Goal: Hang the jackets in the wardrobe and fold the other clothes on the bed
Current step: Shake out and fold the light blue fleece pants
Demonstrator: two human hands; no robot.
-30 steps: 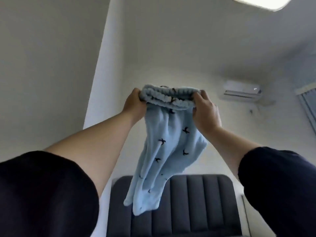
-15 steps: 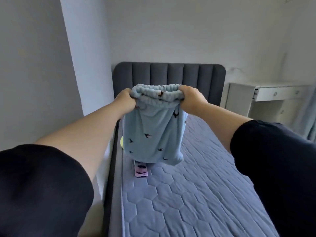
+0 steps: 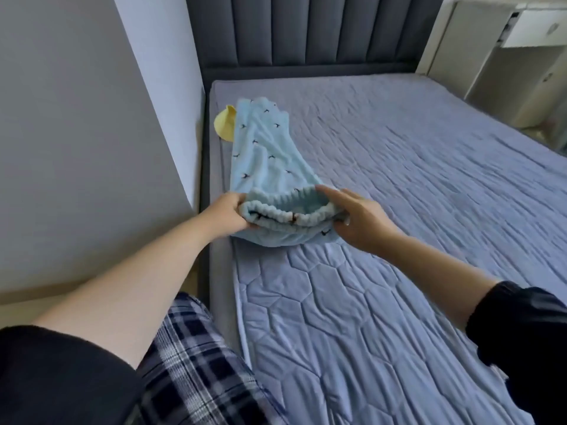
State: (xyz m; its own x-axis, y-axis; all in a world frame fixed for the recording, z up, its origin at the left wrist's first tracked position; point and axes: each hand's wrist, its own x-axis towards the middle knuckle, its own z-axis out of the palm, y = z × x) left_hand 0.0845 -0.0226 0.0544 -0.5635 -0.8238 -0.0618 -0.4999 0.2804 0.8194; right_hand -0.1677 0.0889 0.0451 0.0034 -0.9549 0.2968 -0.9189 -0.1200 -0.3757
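Pale-blue trousers (image 3: 264,154) laid lengthwise on the bed (image 3: 414,185), close to its left edge, waistband (image 3: 285,210) nearest me and legs running away toward the headboard (image 3: 306,32). The left hand (image 3: 228,214) grips the left end of the waistband, fingers curled round the gathered elastic. The right hand (image 3: 357,220) pinches the right end between thumb and fingers, the index finger lying straight along the top.

I judge the step in hand to be spreading the garment flat before the first fold. To do it well I would draw the two waistband ends apart until the elastic lies straight, set it down square to the bed edge, then sweep a flat palm up the legs to clear the ridges. The legs should lie one on the other before they are brought up to the waist. Pulling sideways too hard would drag the cloth off the near edge.

The fabric looks soft and fleecy, printed with small dark bird shapes and rucked into long creases. The waistband gapes open as a loop. The far leg ends overlap a yellow item (image 3: 225,124), which I cannot identify. The quilted cover beneath is grey-blue. A white desk (image 3: 537,29) stands beyond the bed to the right.
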